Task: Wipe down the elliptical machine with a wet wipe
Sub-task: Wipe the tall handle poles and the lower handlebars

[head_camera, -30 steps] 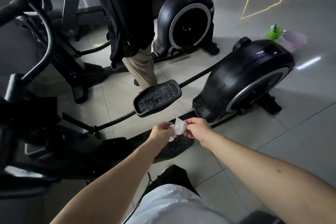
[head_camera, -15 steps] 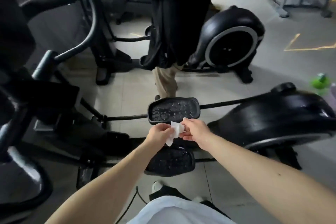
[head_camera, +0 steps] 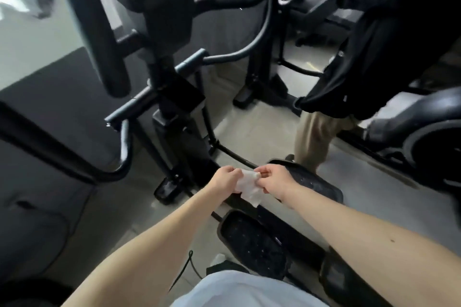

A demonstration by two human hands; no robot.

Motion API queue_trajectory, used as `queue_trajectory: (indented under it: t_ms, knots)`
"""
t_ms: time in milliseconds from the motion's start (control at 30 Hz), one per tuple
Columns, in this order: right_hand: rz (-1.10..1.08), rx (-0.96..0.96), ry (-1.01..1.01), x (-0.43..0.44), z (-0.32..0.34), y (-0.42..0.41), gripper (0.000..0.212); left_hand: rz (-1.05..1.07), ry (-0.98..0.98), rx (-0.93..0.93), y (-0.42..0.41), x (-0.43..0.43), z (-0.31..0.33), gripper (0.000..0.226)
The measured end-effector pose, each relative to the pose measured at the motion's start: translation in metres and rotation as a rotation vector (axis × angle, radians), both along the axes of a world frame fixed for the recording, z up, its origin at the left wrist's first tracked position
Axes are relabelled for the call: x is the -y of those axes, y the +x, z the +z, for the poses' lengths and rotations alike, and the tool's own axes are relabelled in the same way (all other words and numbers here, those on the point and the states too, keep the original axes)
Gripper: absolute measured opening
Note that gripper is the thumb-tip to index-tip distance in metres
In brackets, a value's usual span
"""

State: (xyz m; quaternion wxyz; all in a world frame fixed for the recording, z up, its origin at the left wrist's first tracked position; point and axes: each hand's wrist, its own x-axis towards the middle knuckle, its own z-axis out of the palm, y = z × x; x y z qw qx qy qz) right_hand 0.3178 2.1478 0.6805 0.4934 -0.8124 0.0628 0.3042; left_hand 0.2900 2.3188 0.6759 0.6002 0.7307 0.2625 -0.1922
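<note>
Both hands, left hand [head_camera: 224, 178] and right hand [head_camera: 273, 182], pinch the wipe [head_camera: 248, 185] above the pedals [head_camera: 252, 240]. It looks limp, light and damp. Bunching it into the palm would likely suit scrubbing.

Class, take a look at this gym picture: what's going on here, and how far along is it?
A person stands at a black elliptical machine, with the left hand and right hand each pinching a white wet wipe in front of them, above the pedals. The wipe seems to be held in the air, not yet on the machine. A second person in a black top stands just beyond.
</note>
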Motion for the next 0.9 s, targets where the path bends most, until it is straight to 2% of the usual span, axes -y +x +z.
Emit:
queue_trajectory:
  t_ms: [67,167,200,300,367,433,500,567,733,900]
  knots:
    - [0.11,0.031,0.027,0.005,0.011,0.011,0.03,0.117,-0.011,0.019,-0.001,0.003,0.007,0.024]
    - [0.196,0.078,0.081,0.011,0.024,0.025,0.029,0.3,-0.048,0.064,-0.008,0.016,0.036,0.01]
    - [0.214,0.083,0.09,0.012,0.031,0.028,0.029,0.35,-0.052,0.082,-0.01,0.021,0.044,0.012]
    - [0.162,-0.018,0.223,0.012,0.045,0.032,0.012,0.446,-0.018,0.159,-0.016,0.032,0.063,0.016]
    - [0.169,-0.093,0.336,0.011,0.053,0.033,0.022,0.477,0.025,0.193,-0.019,0.033,0.07,0.017]
    - [0.274,-0.017,0.335,0.011,0.059,0.033,0.022,0.482,0.065,0.218,-0.021,0.033,0.076,0.018]
    - [0.325,0.086,0.304,0.01,0.065,0.033,0.008,0.485,0.087,0.248,-0.019,0.031,0.08,0.019]
    - [0.312,0.134,0.291,0.008,0.07,0.035,0.013,0.495,0.098,0.267,-0.016,0.027,0.085,0.021]
    - [0.272,0.184,0.333,-0.001,0.087,0.049,0.01,0.543,-0.009,0.325,-0.008,0.019,0.099,0.023]
    - [0.222,0.317,0.211,-0.013,0.093,0.061,0.015,0.605,-0.125,0.32,-0.001,0.019,0.115,0.023]
